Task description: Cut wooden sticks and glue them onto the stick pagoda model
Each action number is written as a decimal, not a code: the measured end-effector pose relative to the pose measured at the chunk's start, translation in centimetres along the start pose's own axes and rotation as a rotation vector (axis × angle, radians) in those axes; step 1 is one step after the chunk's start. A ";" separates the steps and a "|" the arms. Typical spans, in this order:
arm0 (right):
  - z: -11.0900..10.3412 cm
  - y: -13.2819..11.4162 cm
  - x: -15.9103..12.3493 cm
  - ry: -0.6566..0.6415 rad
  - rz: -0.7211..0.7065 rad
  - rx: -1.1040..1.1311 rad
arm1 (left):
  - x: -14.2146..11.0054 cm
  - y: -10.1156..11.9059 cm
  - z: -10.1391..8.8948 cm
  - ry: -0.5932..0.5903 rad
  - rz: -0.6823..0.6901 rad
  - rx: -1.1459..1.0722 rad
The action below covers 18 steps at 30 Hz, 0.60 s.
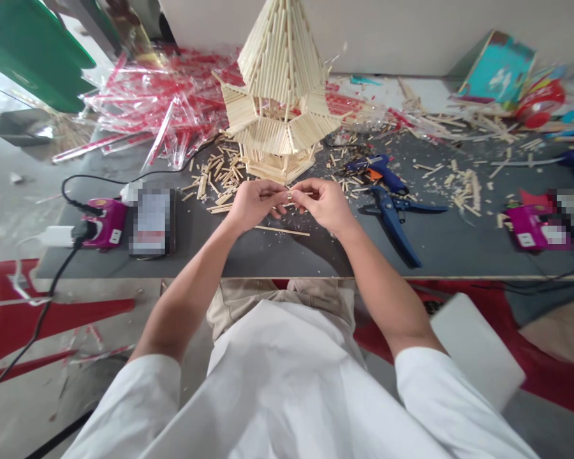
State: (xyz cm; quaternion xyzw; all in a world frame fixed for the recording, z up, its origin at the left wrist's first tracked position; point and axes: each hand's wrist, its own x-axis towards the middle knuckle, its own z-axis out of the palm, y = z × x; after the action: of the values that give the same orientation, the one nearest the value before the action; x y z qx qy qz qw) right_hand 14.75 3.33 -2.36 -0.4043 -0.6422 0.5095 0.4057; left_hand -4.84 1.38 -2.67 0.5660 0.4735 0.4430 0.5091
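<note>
A pagoda-like model of pale wooden sticks (268, 135) stands upright at the far middle of the desk, its cone roof cut off by the top of the view. Just in front of its base, my left hand (258, 203) and my right hand (323, 203) meet, fingertips pinched close together. Between them a bit of a thin wooden stick (288, 204) shows; the fingers hide most of it. One loose stick (287, 231) lies on the desk below my hands. Short cut sticks (220, 172) are heaped left of the model.
Blue cutters (393, 223) and a blue glue gun (385, 173) lie to the right. At left are a phone (150, 220) and a purple power socket (106, 223) with cables. Red and clear plastic wrappers (172, 108) pile up behind. A second purple socket (536, 226) sits far right.
</note>
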 end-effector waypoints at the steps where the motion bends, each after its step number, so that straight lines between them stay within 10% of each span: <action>1: 0.0 0.0 0.0 -0.005 -0.002 0.000 | 0.0 -0.1 0.0 -0.006 0.012 0.024; 18: -0.1 0.3 0.2 -0.019 -0.002 -0.014 | 0.2 -0.8 -0.6 -0.063 0.060 0.078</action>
State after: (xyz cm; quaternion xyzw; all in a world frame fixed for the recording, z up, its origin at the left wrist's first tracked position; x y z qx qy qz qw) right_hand 14.84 3.57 -2.66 -0.4018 -0.6498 0.5084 0.3972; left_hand -5.50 1.71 -3.39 0.6131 0.4568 0.4212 0.4878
